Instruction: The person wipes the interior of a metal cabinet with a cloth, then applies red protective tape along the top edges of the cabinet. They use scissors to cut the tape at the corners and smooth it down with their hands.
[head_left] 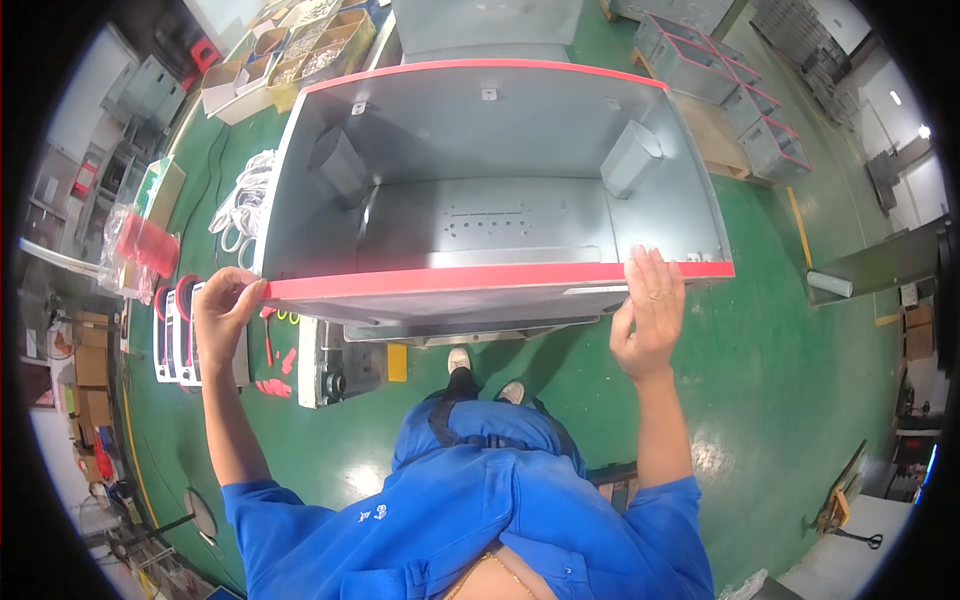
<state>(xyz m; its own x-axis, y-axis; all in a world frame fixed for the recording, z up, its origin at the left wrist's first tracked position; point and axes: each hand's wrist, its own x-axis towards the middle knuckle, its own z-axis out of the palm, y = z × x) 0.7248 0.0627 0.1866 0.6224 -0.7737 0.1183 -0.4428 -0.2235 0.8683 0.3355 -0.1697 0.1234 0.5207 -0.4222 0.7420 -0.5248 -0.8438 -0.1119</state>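
Observation:
A large open grey metal cabinet [480,225] lies in front of me with its opening up. Red edging [450,277] runs around its rim. At the near left corner my left hand [228,305] is closed, with thumb and fingers pinching the red edging. My right hand [652,312] rests on the near rim toward the right corner, its fingers stretched flat over the edging. Inside the cabinet, a folded metal piece stands at the left [340,165] and another at the right [632,158]. Slots and small holes show in its inner panel.
White cable bundles [243,200] are left of the cabinet. Red-and-white cases [178,330] and a metal unit [322,362] stand on the green floor [780,400] at the left. Parts boxes [335,45] are at the far left, and red-edged metal boxes [700,75] at the far right.

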